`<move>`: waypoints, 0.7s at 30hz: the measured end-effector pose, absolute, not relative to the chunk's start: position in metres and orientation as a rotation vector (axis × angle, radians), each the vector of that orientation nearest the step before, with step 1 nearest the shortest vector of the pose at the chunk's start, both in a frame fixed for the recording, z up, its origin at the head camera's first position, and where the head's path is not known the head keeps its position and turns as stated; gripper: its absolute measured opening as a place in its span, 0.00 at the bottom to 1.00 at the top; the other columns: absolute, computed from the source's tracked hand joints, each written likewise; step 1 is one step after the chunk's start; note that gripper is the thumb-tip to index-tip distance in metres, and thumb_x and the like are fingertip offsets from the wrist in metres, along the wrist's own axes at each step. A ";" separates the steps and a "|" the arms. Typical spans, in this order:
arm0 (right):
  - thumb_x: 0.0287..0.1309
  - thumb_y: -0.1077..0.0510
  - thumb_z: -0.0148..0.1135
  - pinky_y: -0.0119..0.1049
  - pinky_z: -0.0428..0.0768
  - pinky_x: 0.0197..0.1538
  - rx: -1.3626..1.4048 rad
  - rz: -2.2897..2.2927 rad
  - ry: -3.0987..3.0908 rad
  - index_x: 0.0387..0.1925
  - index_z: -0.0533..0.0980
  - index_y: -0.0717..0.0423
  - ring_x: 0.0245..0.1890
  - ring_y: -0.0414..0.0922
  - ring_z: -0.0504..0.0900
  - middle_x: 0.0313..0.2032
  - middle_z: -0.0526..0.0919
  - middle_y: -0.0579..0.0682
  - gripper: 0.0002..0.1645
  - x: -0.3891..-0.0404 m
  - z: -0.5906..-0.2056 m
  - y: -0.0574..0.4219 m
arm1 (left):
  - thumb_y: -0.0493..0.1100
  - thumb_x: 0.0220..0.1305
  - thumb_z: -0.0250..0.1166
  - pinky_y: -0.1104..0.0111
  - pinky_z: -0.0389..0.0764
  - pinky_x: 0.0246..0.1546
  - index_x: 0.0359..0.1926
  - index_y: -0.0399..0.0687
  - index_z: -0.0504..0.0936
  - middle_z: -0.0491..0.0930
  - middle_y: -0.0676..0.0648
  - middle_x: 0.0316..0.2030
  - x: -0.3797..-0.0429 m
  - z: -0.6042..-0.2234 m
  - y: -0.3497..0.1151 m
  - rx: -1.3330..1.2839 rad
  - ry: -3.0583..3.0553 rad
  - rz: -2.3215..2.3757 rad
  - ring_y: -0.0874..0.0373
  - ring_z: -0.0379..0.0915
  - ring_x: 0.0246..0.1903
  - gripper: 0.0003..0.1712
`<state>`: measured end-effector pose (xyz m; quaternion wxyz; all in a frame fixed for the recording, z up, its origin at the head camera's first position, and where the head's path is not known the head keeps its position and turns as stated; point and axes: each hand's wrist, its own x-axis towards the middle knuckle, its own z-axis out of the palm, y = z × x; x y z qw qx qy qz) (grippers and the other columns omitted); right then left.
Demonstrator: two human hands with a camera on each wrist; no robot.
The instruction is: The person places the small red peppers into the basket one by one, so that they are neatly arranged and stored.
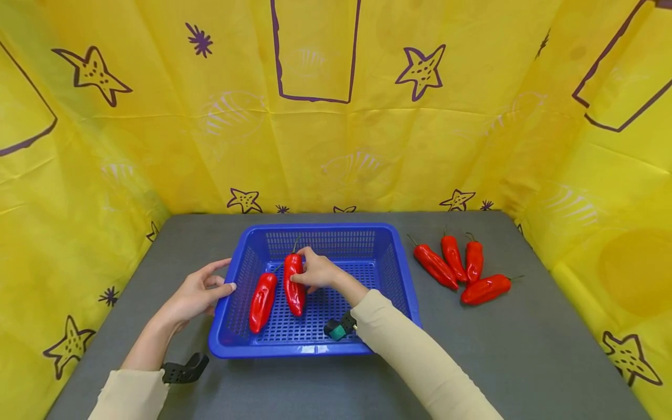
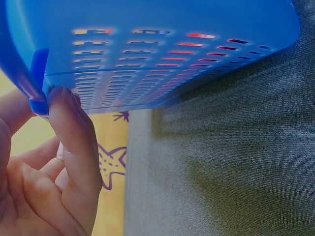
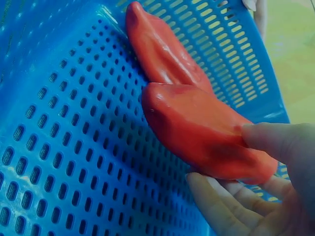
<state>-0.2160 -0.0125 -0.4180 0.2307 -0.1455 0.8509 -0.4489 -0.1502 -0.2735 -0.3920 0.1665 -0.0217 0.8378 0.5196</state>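
Observation:
My right hand [image 1: 318, 271] reaches inside the blue plastic basket [image 1: 341, 349] and pinches a long red chili pepper [image 1: 294, 286] between thumb and fingers. The same pepper [image 3: 206, 132] shows in the right wrist view, its blunt tip pointing away from the hand. Just left of it a second red pepper [image 1: 262, 303] lies along the basket's left side. My left hand [image 1: 198, 293] holds the basket's left rim, with thumb and finger at the edge. In the left wrist view the left hand [image 2: 59, 162] is close under the rim, beside the slotted wall [image 2: 147, 49].
To the right of the basket several red peppers [image 1: 475, 262] with green stems lie together on the grey table [image 1: 499, 361]. A yellow cloth [image 1: 336, 146] with drawn starfish hangs behind and on both sides. Dark straps [image 1: 186, 368] circle the wrists.

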 end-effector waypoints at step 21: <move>0.52 0.61 0.64 0.43 0.83 0.34 -0.331 -1.178 2.198 0.55 0.59 0.58 0.26 0.48 0.80 0.31 0.76 0.54 0.32 -0.217 -0.426 -0.022 | 0.47 0.60 0.63 0.57 0.83 0.29 0.70 0.47 0.49 0.77 0.37 0.38 -0.150 -0.392 -0.273 -0.058 2.390 1.467 0.49 0.81 0.29 0.44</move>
